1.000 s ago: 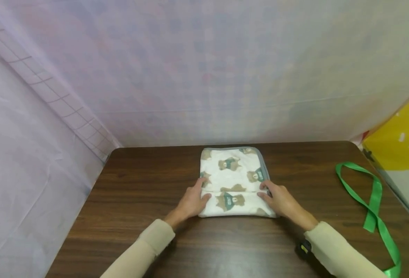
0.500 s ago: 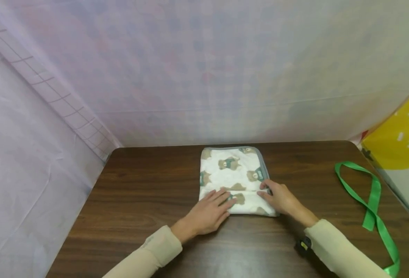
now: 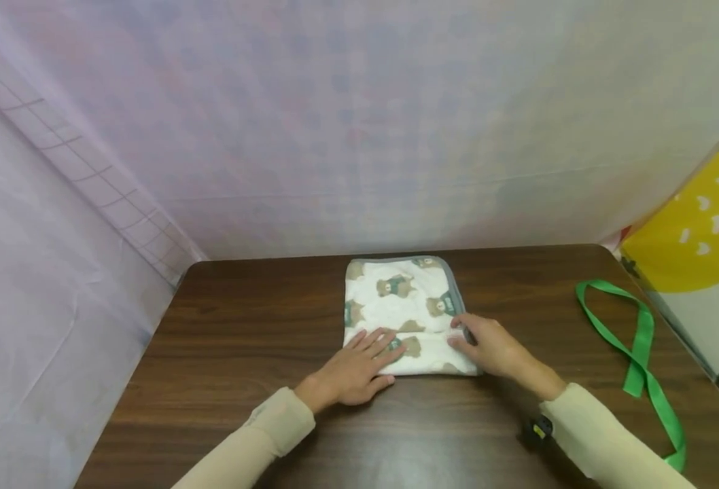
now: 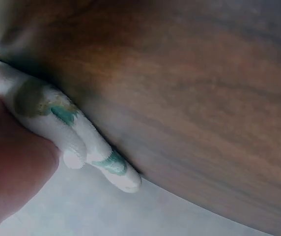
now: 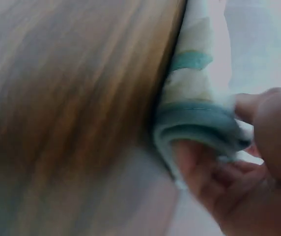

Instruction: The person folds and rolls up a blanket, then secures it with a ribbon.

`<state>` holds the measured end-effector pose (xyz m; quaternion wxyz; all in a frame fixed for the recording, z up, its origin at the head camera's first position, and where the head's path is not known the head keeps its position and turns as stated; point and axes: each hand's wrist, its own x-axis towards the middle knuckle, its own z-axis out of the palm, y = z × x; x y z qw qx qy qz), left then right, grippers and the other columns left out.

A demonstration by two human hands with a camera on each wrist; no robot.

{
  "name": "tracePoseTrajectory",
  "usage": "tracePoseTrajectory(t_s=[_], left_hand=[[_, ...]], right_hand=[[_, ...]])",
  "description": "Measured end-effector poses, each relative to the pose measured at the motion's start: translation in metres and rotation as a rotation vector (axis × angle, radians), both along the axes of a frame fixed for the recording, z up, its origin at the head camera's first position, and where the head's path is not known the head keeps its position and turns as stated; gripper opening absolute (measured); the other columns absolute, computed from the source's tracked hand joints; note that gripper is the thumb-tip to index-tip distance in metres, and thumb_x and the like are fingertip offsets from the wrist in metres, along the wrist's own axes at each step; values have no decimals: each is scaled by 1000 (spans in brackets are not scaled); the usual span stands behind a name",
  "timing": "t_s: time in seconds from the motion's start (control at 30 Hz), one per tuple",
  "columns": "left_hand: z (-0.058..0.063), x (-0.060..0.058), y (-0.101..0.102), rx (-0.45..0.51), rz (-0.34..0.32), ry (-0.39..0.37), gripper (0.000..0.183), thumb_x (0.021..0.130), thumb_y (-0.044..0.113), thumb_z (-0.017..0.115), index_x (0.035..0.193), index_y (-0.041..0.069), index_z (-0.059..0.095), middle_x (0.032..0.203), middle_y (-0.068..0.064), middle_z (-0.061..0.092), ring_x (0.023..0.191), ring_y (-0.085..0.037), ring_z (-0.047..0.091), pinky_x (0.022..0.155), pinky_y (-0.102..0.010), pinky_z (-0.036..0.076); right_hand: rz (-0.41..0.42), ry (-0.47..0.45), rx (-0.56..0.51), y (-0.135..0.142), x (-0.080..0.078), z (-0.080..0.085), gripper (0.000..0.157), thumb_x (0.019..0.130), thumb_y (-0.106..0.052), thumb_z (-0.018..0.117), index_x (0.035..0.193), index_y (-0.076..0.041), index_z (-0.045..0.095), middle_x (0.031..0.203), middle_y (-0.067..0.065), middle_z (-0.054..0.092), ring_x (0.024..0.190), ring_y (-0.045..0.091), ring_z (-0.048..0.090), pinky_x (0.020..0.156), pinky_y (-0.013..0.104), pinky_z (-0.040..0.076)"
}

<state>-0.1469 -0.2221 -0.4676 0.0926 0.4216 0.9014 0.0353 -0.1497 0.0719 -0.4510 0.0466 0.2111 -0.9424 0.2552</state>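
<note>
Table against pale sheeting, left fingers flat on cloth, right fingers around its edge

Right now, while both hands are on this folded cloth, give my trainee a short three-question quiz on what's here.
1. True or false: the left hand rests on the cloth with its fingers extended.
2. Which hand grips the cloth at its side?
3. The ribbon on the table is: A) red, B) green, C) white.

Key: 1. True. 2. The right hand. 3. B.
</note>
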Motion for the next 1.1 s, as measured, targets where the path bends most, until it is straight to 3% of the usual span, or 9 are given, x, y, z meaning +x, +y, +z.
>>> tracePoseTrajectory(t_s=[0.13, 0.23, 0.37, 0.53, 0.63, 0.8, 0.97, 1.1], left_hand=[[0, -1, -1, -1, -1, -7, 61, 107, 43, 35, 160, 24, 13, 166, -5, 9, 153, -24, 7, 123, -45, 7], [1, -1, 0, 4, -8, -15, 61, 107, 43, 35, 160, 24, 13, 166, -5, 8, 153, -23, 7, 123, -45, 7], [1, -2, 0, 14, -13, -24, 60, 107, 43, 35, 160, 24, 13, 166, -5, 8, 153, -23, 7, 123, -45, 8], [1, -2, -2, 25, -14, -37, 60, 107, 43, 34, 160, 24, 12, 166, -5, 8, 153, -24, 6, 123, -46, 7], [2, -2, -2, 28, -19, -18, 62, 106, 42, 38, 160, 24, 14, 166, -5, 10, 153, -24, 8, 123, -46, 8], [5, -2, -1, 16, -35, 73, 66, 103, 35, 50, 160, 24, 18, 165, -5, 19, 152, -22, 17, 122, -46, 15], [5, 1, -1, 6, -41, 213, 70, 95, 24, 62, 157, 20, 29, 160, -7, 32, 147, -22, 30, 120, -44, 25], [4, 6, -3, -6, -23, 311, 68, 92, 16, 65, 154, 18, 37, 157, -10, 38, 143, -25, 39, 117, -43, 30]], right_hand=[[90, 303, 189, -9, 13, 6, 38, 82, -15, 80, 113, -1, 64, 110, 22, 62, 95, 36, 61, 79, 53, 51], [190, 433, 254, -14, 22, 6, 41, 77, -17, 82, 112, -2, 64, 114, 24, 61, 102, 41, 59, 84, 57, 48], [285, 369, 296, -16, 30, 1, 50, 76, -18, 82, 118, 0, 64, 119, 23, 61, 108, 42, 59, 94, 59, 46], [278, 214, 345, -14, 34, -3, 68, 73, -9, 82, 133, 5, 55, 130, 30, 57, 120, 47, 55, 105, 64, 36], [274, 191, 378, -13, 32, -3, 71, 70, -5, 80, 135, 5, 54, 131, 31, 57, 122, 46, 55, 109, 61, 33], [279, 218, 408, -12, 29, -3, 70, 66, -1, 79, 132, 5, 55, 126, 30, 59, 117, 47, 57, 107, 58, 39], [291, 258, 403, -13, 27, -6, 67, 67, -3, 79, 130, 6, 57, 123, 30, 61, 113, 45, 60, 103, 58, 42], [296, 285, 418, -14, 25, -9, 65, 69, -6, 78, 130, 4, 57, 122, 28, 62, 113, 43, 61, 103, 56, 43]])
